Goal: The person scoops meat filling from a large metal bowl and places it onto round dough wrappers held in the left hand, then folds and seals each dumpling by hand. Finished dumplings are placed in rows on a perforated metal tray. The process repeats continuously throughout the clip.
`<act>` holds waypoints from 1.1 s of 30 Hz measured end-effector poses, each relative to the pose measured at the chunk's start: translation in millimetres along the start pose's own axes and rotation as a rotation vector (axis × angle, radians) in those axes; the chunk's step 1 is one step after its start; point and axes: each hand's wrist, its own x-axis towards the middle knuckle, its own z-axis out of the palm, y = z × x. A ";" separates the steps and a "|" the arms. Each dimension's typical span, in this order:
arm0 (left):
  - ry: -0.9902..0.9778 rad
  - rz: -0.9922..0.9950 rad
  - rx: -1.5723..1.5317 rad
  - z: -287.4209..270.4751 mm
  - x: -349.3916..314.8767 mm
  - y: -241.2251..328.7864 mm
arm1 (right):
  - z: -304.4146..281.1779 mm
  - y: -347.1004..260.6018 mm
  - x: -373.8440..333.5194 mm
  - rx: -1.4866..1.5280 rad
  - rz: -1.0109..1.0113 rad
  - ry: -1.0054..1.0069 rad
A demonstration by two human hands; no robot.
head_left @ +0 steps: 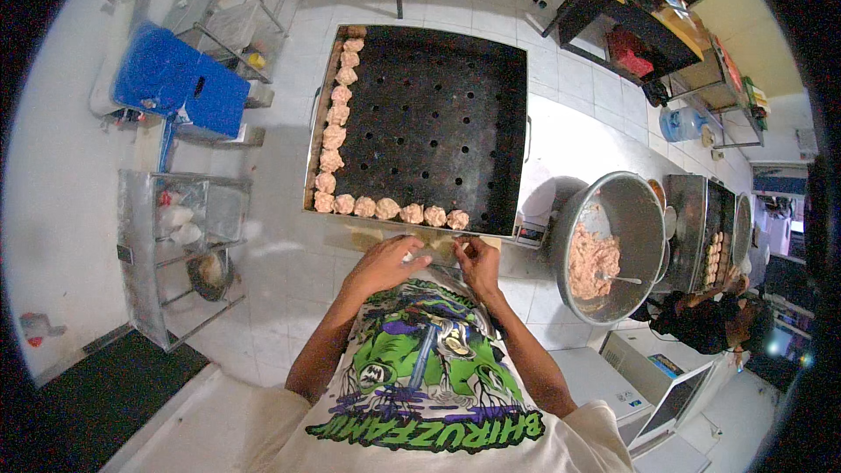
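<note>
A square dark steamer tray (pixel 429 123) with round holes lies before me. Pinkish meat dumplings (pixel 334 137) line its left side and part of its near edge. Against that near edge, pale yellowish dough wrappers (pixel 435 243) lie on a ledge. My left hand (pixel 383 264) is there with fingers curved in and a small whitish bit between thumb and fingers, too small to name. At the right end of the wrappers, my right hand (pixel 478 264) has its fingertips pinched together on a wrapper's edge.
Close on the right stands a large metal bowl (pixel 644 236) of pinkish meat filling (pixel 593 264) with a spoon (pixel 618 278) in it. Farther right, another person (pixel 710 320) is beside a second tray (pixel 718 236) of dumplings. A metal rack (pixel 188 250) and blue crate (pixel 180 79) stand left.
</note>
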 end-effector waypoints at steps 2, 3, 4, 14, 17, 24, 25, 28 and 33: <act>-0.093 -0.046 -0.144 1.4 4.8 6.2 | -24.1 -45.0 -16.9 0.126 -0.057 0.001; -0.140 -0.069 -0.219 4.4 7.9 9.1 | -31.7 -55.8 -22.1 0.106 -0.138 0.027; -0.171 -0.208 -0.521 14.9 11.1 6.6 | -39.8 -64.1 -26.5 0.085 -0.220 0.050; 0.028 -0.116 -1.198 38.3 10.8 89.3 | -150.1 -90.2 -40.3 0.157 -0.508 -0.196; 0.013 -0.022 -0.905 37.5 7.6 127.9 | -194.9 -84.4 -37.6 0.198 -0.338 -0.154; 0.046 0.377 -0.373 56.1 17.3 219.7 | -271.8 -46.5 -29.3 0.583 -0.246 -0.533; 0.093 0.414 -0.326 58.5 19.2 231.1 | -282.4 -50.0 -31.8 0.566 -0.224 -0.503; 0.159 0.445 -0.263 68.5 24.6 259.5 | -310.4 -22.1 -33.8 0.457 -0.211 -0.521; 0.101 0.358 -0.316 96.1 32.6 282.2 | -339.6 -16.9 -51.3 0.608 -0.353 -0.409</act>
